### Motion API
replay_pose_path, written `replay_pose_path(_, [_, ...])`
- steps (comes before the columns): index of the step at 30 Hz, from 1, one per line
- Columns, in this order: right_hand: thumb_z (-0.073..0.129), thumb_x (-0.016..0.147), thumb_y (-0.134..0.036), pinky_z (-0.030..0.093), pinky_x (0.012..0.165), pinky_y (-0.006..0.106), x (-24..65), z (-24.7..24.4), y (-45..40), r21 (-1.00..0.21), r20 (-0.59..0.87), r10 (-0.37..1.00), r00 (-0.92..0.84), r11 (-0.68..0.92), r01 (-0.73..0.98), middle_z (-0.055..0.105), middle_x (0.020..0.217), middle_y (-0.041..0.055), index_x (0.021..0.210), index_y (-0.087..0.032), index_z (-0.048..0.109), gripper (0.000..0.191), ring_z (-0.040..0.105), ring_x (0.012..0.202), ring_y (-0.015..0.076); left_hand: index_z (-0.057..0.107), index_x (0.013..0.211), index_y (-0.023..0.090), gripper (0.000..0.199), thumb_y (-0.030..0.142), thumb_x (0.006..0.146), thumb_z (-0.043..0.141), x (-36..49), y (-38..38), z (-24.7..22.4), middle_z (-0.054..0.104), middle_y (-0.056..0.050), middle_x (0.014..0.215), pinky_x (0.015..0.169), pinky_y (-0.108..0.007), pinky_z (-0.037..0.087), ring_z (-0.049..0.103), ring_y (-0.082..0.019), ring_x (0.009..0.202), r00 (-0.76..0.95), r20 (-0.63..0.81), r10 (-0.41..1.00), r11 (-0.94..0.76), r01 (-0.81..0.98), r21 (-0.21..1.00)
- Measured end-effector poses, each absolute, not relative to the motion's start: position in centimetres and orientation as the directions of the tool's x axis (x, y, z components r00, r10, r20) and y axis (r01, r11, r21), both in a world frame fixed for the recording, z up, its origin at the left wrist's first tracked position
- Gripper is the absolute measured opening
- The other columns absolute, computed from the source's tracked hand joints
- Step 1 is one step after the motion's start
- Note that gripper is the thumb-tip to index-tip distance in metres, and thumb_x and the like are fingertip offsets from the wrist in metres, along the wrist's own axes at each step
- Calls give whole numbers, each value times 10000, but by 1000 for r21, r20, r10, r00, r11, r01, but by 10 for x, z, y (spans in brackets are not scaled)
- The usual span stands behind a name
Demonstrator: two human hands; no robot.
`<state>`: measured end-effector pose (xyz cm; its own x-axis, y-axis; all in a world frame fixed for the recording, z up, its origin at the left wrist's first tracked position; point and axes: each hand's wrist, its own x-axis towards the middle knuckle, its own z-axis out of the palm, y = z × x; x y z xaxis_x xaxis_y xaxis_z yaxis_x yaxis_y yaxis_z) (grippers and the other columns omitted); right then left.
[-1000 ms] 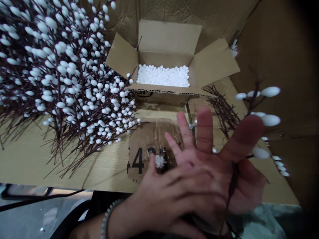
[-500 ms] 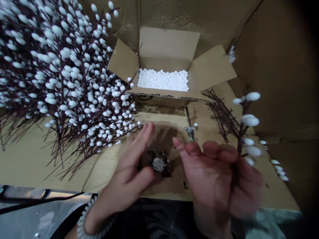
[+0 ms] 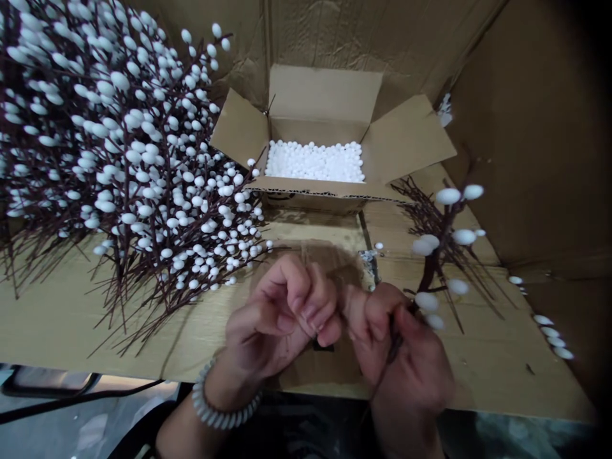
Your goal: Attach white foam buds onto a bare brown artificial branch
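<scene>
Pinched in the right hand: one artificial pussy willow branch, tilted up over the cardboard-covered worktop, right of centre and just short of the open carton of white foam beads. Left hand curled shut, fingertips pressed against the right fingers, anything between them hidden. Danger then of a slipped pinch dropping the thin stem, of too hard a squeeze bending it, of knocked buds snapping off to join the loose ones at far right, or of a swing leftward snagging the dense branch bundle.
</scene>
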<state>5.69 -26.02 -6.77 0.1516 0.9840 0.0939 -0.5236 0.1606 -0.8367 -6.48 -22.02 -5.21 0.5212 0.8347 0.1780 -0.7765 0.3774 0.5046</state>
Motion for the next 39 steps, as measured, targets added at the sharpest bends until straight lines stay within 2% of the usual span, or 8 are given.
replay_pose_path(5, [476, 924, -317, 371, 511, 298, 58, -67, -264, -825, 113, 992, 54, 124, -552, 510, 634, 0, 841, -282, 676, 220, 477, 591, 177, 394, 653, 189, 195, 147, 693, 580, -64, -222, -61, 347, 26, 638, 569, -193, 425, 388, -113, 599, 466, 233, 854, 268, -776, 571])
replay_pose_path(12, [568, 929, -320, 431, 540, 248, 57, -70, -263, -855, 156, 983, 96, 183, -485, 359, 572, -66, 1033, -290, 724, 190, 284, 503, 107, 492, 779, 200, 171, 129, 790, 647, -67, -228, -72, 465, 21, 744, 714, -197, 513, 536, -109, 741, 410, 266, 873, 156, -750, 642])
replay_pose_path(16, [617, 889, -324, 393, 543, 256, 54, -66, -266, -878, 78, 986, 147, 138, -459, 359, 574, -61, 961, -283, 731, 141, 298, 527, 115, 526, 848, 214, 295, 186, 743, 801, -67, -229, -76, 505, 42, 737, 680, -171, 533, 537, -86, 683, 402, 252, 880, 121, -704, 700])
replay_pose_path(19, [636, 874, -340, 330, 511, 248, 52, -62, -268, -887, 25, 985, 170, 101, -451, 372, 573, -58, 896, -291, 730, 108, 318, 532, 114, 532, 750, 191, 353, 218, 677, 876, -66, -228, -77, 477, 74, 608, 565, -126, 495, 485, -52, 542, 363, 167, 917, 126, -658, 743])
replay_pose_path(23, [643, 872, -356, 311, 506, 250, 51, -61, -267, -892, 18, 985, 174, 95, -443, 383, 566, -56, 876, -282, 727, 112, 313, 525, 115, 598, 657, 166, 340, 265, 618, 921, -67, -229, -75, 526, 70, 531, 522, -122, 494, 505, -43, 481, 323, -10, 946, 207, -583, 786])
replay_pose_path(27, [625, 882, -351, 305, 507, 250, 52, -62, -265, -882, 40, 986, 161, 111, -458, 369, 557, -56, 873, -268, 728, 132, 297, 515, 114, 711, 725, 185, 268, 246, 593, 936, -70, -230, -76, 619, 57, 541, 541, -113, 509, 571, -45, 495, 298, -66, 952, 238, -590, 772])
replay_pose_path(32, [627, 878, -346, 304, 516, 238, 51, -61, -266, -886, -26, 983, 180, 61, -460, 353, 557, -60, 840, -263, 727, 136, 302, 520, 105, 758, 783, 207, 210, 298, 661, 903, -69, -230, -74, 695, 37, 582, 557, -122, 528, 630, -56, 512, 332, -118, 936, 303, -589, 749])
replay_pose_path(39, [635, 881, -340, 330, 505, 234, 52, -67, -261, -870, -18, 989, 147, 57, -490, 364, 564, -59, 838, -264, 741, 137, 303, 507, 101, 718, 843, 188, 114, 291, 843, 766, -64, -227, -68, 634, 57, 536, 542, -98, 500, 585, -37, 491, 295, -77, 952, 249, -605, 756])
